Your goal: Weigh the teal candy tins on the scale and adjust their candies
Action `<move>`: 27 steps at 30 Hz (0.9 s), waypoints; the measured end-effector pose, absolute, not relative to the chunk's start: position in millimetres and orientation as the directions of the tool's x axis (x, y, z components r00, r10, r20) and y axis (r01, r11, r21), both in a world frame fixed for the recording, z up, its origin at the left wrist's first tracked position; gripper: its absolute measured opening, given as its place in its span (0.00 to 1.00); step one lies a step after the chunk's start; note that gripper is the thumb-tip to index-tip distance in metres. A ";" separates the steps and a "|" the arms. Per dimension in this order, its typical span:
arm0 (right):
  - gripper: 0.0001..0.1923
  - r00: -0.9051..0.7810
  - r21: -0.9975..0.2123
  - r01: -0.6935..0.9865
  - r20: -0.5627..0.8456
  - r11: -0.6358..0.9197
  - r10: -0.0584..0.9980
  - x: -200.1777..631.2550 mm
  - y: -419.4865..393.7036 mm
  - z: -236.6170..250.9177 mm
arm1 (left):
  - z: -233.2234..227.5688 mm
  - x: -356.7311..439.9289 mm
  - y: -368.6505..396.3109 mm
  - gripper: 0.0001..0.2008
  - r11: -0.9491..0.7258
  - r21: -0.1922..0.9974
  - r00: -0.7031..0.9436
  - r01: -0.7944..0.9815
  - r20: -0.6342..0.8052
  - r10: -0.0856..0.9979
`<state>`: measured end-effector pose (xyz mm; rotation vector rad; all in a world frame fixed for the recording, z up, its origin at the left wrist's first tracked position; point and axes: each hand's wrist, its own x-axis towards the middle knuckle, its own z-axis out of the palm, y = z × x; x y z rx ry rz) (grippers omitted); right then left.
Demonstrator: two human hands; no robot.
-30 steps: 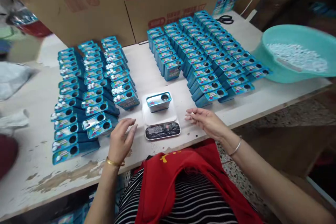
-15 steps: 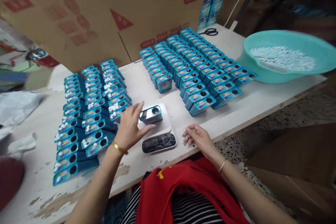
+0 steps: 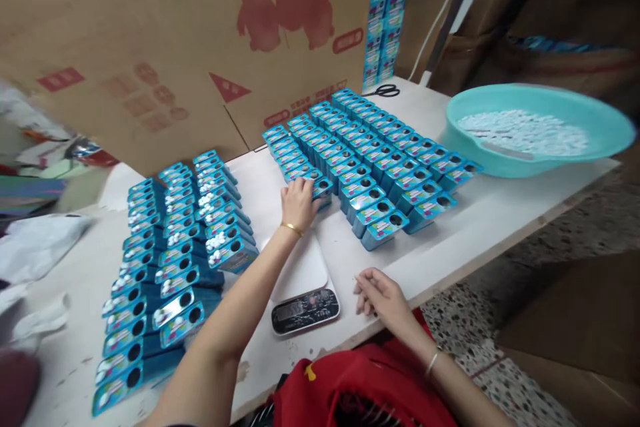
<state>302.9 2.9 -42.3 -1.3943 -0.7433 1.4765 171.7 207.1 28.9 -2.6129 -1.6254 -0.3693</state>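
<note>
My left hand (image 3: 299,205) is closed on a small blue box (image 3: 324,188) with a round dark hole in its top, at the near end of a row of like boxes (image 3: 354,177). Just below that hand lies a white digital kitchen scale (image 3: 303,270), its pan bare and its display lit. My right hand (image 3: 379,295) rests near the table's front edge, right of the scale, with thumb and fingers pressed together; what they hold, if anything, is too small to make out.
At left stand rows of blue boxes (image 3: 183,253) with white pellets on many tops. A turquoise basin (image 3: 540,97) of white pellets is at right. Behind are a large cardboard carton (image 3: 195,27) and black scissors (image 3: 387,91). A plastic bag (image 3: 43,243) lies far left.
The box that stood on the scale has gone with my left hand, forward and right, to the end of the row. My right hand keeps its pose. The camera view has tilted up.
</note>
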 end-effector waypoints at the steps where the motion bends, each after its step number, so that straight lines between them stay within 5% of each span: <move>1: 0.25 0.095 -0.904 -0.210 -0.398 -0.373 0.912 302.8 0.5 -44.0 | 30.8 167.1 202.5 0.22 -0.457 0.091 0.422 0.885 0.257 0.869; 6: 0.22 0.120 -0.920 -0.123 -0.386 -0.372 0.915 297.9 -0.6 -47.7 | 62.6 99.2 147.2 0.18 -0.489 0.130 0.421 0.863 0.351 0.836; 11: 0.19 0.090 -0.975 -0.134 -0.191 -0.178 0.977 276.2 32.1 -43.8 | 72.2 21.9 101.8 0.12 -0.264 -0.116 0.285 0.958 0.246 0.926; 15: 0.18 -0.011 -0.975 -0.160 -0.152 -0.152 0.988 258.0 54.3 -41.0 | 60.0 1.8 97.0 0.06 -0.308 -0.242 0.350 0.920 0.158 0.923; 27: 0.19 -0.005 -0.972 -0.170 -0.163 -0.161 0.987 237.9 60.3 -38.3 | 120.4 42.4 84.7 0.09 -0.510 -0.143 0.521 0.848 0.049 0.852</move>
